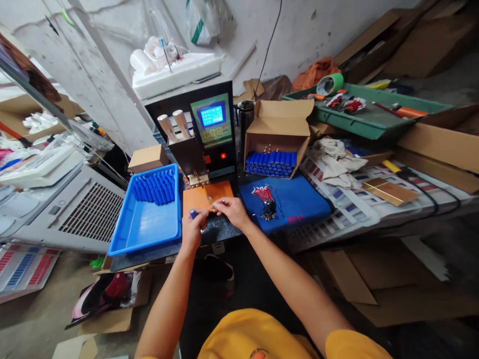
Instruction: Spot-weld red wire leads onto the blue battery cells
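My left hand (192,230) is closed around a blue cylindrical battery cell (193,214), whose end shows above the fingers. My right hand (232,211) meets it at the front of an orange pad (192,199), fingertips pinched together. What the right fingers hold is too small to make out. Just behind both hands stands a black spot welder (231,149) with a lit blue screen, its electrodes (198,178) over the pad. To the right, a bunch of red and black wire leads (267,202) lies on a blue mat (305,204).
At left, a blue tray (147,234) holds rows of blue cells (155,188). An open cardboard box (280,117) of stacked blue cells stands behind the mat, beside a dark flask (246,117). Farther right are a green tray (396,122) and a crumpled cloth (337,159).
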A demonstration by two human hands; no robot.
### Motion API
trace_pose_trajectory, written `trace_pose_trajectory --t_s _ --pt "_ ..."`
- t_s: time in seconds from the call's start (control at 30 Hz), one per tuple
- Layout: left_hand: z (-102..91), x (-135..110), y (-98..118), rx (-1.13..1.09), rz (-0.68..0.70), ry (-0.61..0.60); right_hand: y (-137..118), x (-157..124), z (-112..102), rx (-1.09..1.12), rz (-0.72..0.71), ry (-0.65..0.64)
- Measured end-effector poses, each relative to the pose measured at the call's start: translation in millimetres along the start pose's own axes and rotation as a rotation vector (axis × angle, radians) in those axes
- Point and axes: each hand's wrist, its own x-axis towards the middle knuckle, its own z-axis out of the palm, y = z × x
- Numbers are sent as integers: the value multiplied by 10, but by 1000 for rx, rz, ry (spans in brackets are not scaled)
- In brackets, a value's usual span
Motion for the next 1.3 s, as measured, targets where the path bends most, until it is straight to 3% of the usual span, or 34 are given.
trace_pose_trajectory --t_s 0.17,0.4,0.5,0.67,0.87,1.3 --pt "-24 -8 18 71 36 -7 20 1 -36 46 50 -45" --pt "4 -97 -5 416 380 116 22 -47 27 190 186 -24" --pt "48 -141 -30 429 424 107 35 -75 73 148 164 -26" --pt "53 -142 -29 271 266 136 91 -94 88 49 127 -42" --pt "-16 -71 2 36 28 25 59 -92 -8 -70 110 -139" --pt "11 -82 43 222 13 43 51 -64 55 -3 123 -120"
